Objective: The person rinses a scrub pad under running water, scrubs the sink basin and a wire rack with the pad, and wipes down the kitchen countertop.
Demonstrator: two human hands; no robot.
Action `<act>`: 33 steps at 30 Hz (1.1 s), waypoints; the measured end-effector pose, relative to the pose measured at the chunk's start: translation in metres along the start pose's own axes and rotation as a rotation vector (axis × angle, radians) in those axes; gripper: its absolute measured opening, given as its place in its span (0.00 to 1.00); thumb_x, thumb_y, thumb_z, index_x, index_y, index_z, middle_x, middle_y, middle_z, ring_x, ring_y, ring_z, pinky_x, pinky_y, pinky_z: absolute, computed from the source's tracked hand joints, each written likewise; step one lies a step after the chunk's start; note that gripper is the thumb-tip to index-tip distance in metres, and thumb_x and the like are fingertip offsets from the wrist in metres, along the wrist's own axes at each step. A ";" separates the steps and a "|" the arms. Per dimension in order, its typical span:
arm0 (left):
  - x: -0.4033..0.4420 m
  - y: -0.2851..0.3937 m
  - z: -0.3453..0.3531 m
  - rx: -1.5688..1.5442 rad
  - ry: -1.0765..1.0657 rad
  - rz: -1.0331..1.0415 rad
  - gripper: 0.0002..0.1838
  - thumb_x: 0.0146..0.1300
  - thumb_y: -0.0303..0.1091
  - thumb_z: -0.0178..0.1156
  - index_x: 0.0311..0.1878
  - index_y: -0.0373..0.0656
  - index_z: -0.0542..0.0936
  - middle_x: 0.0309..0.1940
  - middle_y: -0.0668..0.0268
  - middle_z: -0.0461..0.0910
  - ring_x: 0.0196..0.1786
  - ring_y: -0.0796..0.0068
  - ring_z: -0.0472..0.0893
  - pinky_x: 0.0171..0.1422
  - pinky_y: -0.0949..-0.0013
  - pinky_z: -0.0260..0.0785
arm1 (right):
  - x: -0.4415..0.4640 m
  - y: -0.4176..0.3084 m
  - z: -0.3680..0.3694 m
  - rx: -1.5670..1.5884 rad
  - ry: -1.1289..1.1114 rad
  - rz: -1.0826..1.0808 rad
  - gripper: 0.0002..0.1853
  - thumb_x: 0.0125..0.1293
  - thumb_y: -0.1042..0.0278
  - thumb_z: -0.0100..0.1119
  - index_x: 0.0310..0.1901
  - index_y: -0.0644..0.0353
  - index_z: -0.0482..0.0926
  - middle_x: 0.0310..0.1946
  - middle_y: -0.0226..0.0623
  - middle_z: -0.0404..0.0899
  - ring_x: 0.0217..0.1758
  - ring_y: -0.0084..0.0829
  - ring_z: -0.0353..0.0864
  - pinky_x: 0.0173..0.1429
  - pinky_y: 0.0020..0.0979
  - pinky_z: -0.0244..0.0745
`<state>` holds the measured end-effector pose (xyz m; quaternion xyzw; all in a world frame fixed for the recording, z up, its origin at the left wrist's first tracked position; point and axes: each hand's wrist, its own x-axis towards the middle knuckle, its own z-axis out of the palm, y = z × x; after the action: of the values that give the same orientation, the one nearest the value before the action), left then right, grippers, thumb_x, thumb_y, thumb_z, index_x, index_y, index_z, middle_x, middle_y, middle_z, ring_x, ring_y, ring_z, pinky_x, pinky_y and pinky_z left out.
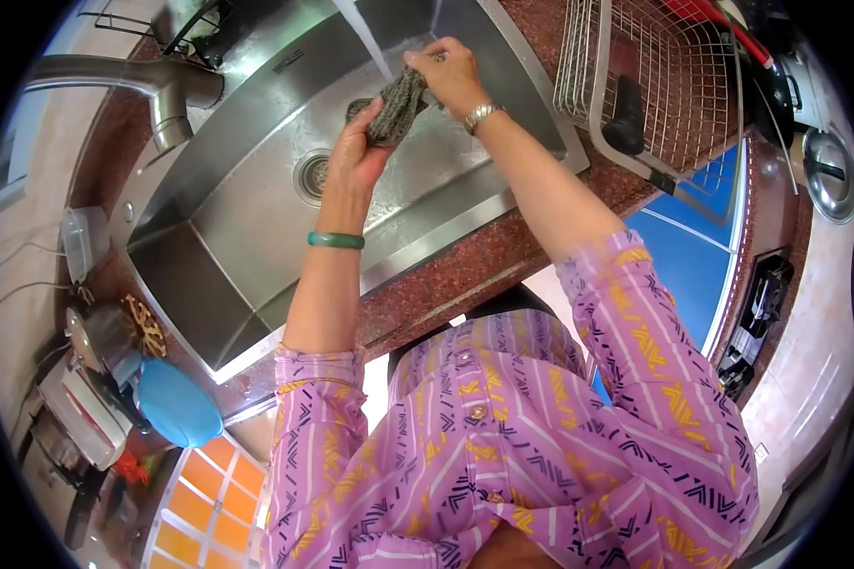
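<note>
The left hand (358, 152) and the right hand (455, 83) hold a grey-green textured cloth (399, 112) between them, raised over the sink (256, 175). The left hand grips the near-left end, thumb along the upper side; its fingers pass underneath and are largely hidden. The right hand is closed on the far-right end, fingertips pinching the fabric. A stream of water (362, 36) falls from the far side and meets the view at the far edge of the cloth. Whether it strikes the cloth or passes behind it cannot be told.

Hazards and causes:

1. Slippage. Wet fabric may slide out of the right hand's pinch, since only fingertips appear to bear on that end.

2. Drain obstruction. The drain (311, 177) lies to the left of the cloth and nearer. A dropped cloth could settle over it, and water would then collect in the sink.

3. Splash. If the bunched folds enter the stream at an angle, water may be deflected toward the near rim and the countertop (427, 289).

4. Wetting of worn items. The watch (483, 118) on the right wrist is over the sink; runoff could reach it if the hand is lifted above the wrist. The green bracelet (336, 241) sits farther from the stream and appears less exposed.
</note>
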<state>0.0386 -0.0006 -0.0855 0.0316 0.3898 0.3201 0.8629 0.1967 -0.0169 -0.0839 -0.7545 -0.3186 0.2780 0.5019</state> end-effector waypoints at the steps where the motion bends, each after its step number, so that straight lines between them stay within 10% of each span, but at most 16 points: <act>1: 0.008 0.001 -0.008 -0.001 -0.001 -0.002 0.13 0.63 0.33 0.57 0.47 0.36 0.73 0.47 0.55 0.77 0.47 0.60 0.79 0.55 0.56 0.72 | -0.012 -0.009 -0.002 -0.002 0.001 0.000 0.18 0.52 0.53 0.64 0.29 0.64 0.79 0.25 0.49 0.79 0.32 0.39 0.80 0.39 0.36 0.74; 5: 0.039 0.008 -0.028 -0.065 0.214 0.036 0.11 0.69 0.35 0.47 0.47 0.37 0.70 0.41 0.57 0.77 0.44 0.61 0.79 0.52 0.59 0.73 | -0.080 -0.049 0.007 -0.069 -0.170 -0.409 0.16 0.53 0.54 0.64 0.30 0.60 0.78 0.22 0.39 0.77 0.24 0.34 0.77 0.33 0.34 0.73; 7: 0.052 -0.004 -0.062 0.049 -0.652 0.055 0.09 0.69 0.39 0.48 0.40 0.45 0.72 0.37 0.65 0.76 0.41 0.69 0.78 0.45 0.62 0.74 | -0.087 -0.051 0.021 -0.160 -0.162 -0.593 0.15 0.55 0.54 0.62 0.29 0.59 0.77 0.21 0.39 0.77 0.24 0.39 0.77 0.33 0.37 0.73; 9: 0.057 -0.025 -0.047 -0.045 -0.610 0.224 0.14 0.72 0.44 0.42 0.42 0.46 0.72 0.37 0.67 0.77 0.38 0.71 0.78 0.39 0.67 0.72 | -0.065 -0.036 0.035 -0.418 -0.119 -0.404 0.16 0.58 0.52 0.57 0.26 0.58 0.76 0.23 0.44 0.78 0.27 0.47 0.78 0.33 0.43 0.73; 11: 0.002 -0.005 0.023 0.017 0.161 -0.046 0.16 0.72 0.46 0.41 0.41 0.47 0.73 0.34 0.69 0.79 0.33 0.70 0.77 0.43 0.59 0.73 | -0.032 -0.017 0.028 -0.492 -0.077 -0.299 0.16 0.60 0.52 0.52 0.27 0.57 0.76 0.24 0.48 0.78 0.29 0.52 0.78 0.34 0.46 0.73; 12: 0.000 -0.001 0.018 0.176 0.200 -0.113 0.17 0.72 0.47 0.41 0.39 0.47 0.74 0.33 0.69 0.79 0.37 0.70 0.79 0.46 0.57 0.74 | -0.024 -0.014 0.018 -0.501 -0.109 -0.249 0.16 0.59 0.53 0.51 0.27 0.57 0.77 0.25 0.49 0.79 0.30 0.51 0.79 0.35 0.46 0.74; 17: 0.045 -0.001 -0.039 -0.108 0.025 -0.091 0.16 0.71 0.49 0.44 0.40 0.47 0.74 0.35 0.68 0.79 0.43 0.66 0.79 0.53 0.59 0.73 | -0.059 -0.029 0.026 -0.473 -0.199 -0.333 0.16 0.59 0.53 0.50 0.25 0.56 0.78 0.25 0.49 0.79 0.30 0.49 0.80 0.37 0.46 0.75; 18: 0.064 -0.007 -0.062 -0.140 -0.380 -0.099 0.16 0.70 0.50 0.45 0.40 0.47 0.74 0.35 0.68 0.79 0.42 0.66 0.78 0.51 0.58 0.73 | -0.068 -0.037 0.030 -0.368 -0.179 -0.422 0.16 0.59 0.53 0.51 0.27 0.57 0.78 0.24 0.49 0.79 0.30 0.50 0.79 0.36 0.47 0.75; 23: -0.016 -0.001 0.027 0.265 0.172 -0.090 0.21 0.61 0.59 0.55 0.40 0.51 0.74 0.37 0.69 0.76 0.38 0.77 0.73 0.38 0.71 0.66 | -0.007 0.002 0.022 -0.537 -0.145 -0.157 0.22 0.59 0.44 0.50 0.30 0.57 0.81 0.28 0.50 0.80 0.31 0.50 0.80 0.37 0.45 0.76; 30: 0.020 0.025 -0.005 0.095 0.071 -0.005 0.10 0.59 0.38 0.65 0.38 0.48 0.73 0.29 0.70 0.76 0.28 0.79 0.75 0.24 0.79 0.62 | -0.010 -0.019 -0.011 -0.093 -0.559 0.209 0.24 0.50 0.47 0.65 0.39 0.61 0.76 0.26 0.47 0.79 0.31 0.42 0.81 0.35 0.40 0.75; 33: 0.028 0.019 -0.020 0.141 0.133 0.003 0.06 0.63 0.37 0.59 0.37 0.48 0.73 0.29 0.69 0.75 0.28 0.78 0.75 0.23 0.78 0.63 | -0.045 -0.017 0.011 -0.069 -0.447 -0.302 0.22 0.51 0.49 0.63 0.38 0.60 0.76 0.28 0.48 0.80 0.31 0.45 0.81 0.35 0.41 0.75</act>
<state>0.0284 0.0270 -0.1119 0.0713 0.4678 0.2947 0.8302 0.1559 -0.0398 -0.0674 -0.6349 -0.5396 0.3488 0.4290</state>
